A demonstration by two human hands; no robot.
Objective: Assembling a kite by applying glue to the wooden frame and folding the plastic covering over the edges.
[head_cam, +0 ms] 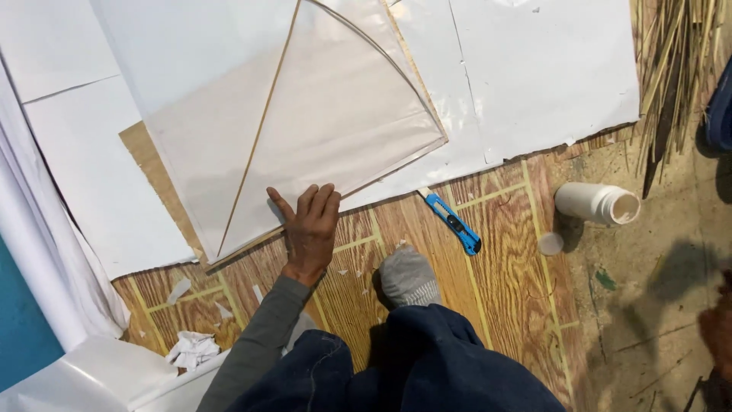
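Note:
My left hand lies flat, fingers spread, on the lower edge of a pale paper kite. The kite has a thin straight stick as its spine and a bowed stick across it. It rests on large white paper sheets over a wood-patterned floor mat. The grey sleeve of that arm comes in from the bottom left. My right hand is a dark blur at the far right edge, low over the bare floor, and its fingers are not readable. A blue utility knife lies on the mat to the right of my left hand.
A white plastic bottle lies on its side with its round cap beside it. Thin bamboo sticks are piled at the top right. Crumpled paper scraps sit at the bottom left. My knee in blue trousers and a grey-socked foot are below the hand.

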